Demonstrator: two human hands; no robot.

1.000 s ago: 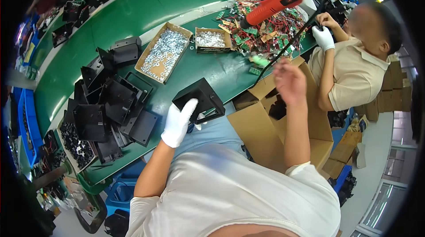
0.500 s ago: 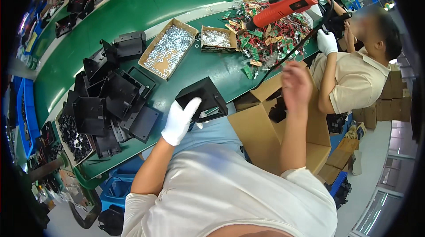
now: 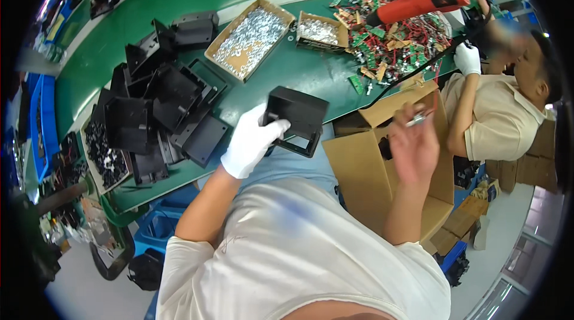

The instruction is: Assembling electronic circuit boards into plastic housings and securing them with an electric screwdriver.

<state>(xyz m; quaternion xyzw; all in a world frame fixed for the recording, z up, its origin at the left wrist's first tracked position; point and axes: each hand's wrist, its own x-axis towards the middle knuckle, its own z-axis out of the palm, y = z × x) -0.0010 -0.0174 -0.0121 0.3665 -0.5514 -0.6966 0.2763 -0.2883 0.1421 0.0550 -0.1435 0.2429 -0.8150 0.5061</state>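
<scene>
Black housing (image 3: 302, 114) had turned over in the gloved left hand (image 3: 248, 141) since the earlier frame, showing a broader flat face; the bare right hand (image 3: 415, 149) had shifted from over the open carton (image 3: 359, 170) and now showed a small silvery part (image 3: 417, 119). Left hand was clamped on the housing's near side, thumb across its face; right hand was half-curled, apparently pinching the silvery part with a red wire near it, blurred. Housing and part were well apart, so not joined yet; nothing could be made out fitted in the housing's opening. Plenty looked unprocessed: a heap of black housings (image 3: 173, 96) at left and a pile of wired circuit boards (image 3: 397, 36) at far right; finished count couldn't be told. Green table (image 3: 323, 87) also bore a shallow tray (image 3: 208, 55) of washers, a smaller box (image 3: 320, 45) of metal bits, and a box of black pieces (image 3: 104, 152). Red power tool (image 3: 421, 6) hung above the boards. Co-worker (image 3: 499, 111) with a white glove sat at right; blue stool (image 3: 155, 224) stood below, stacked cartons (image 3: 520, 167) behind.
</scene>
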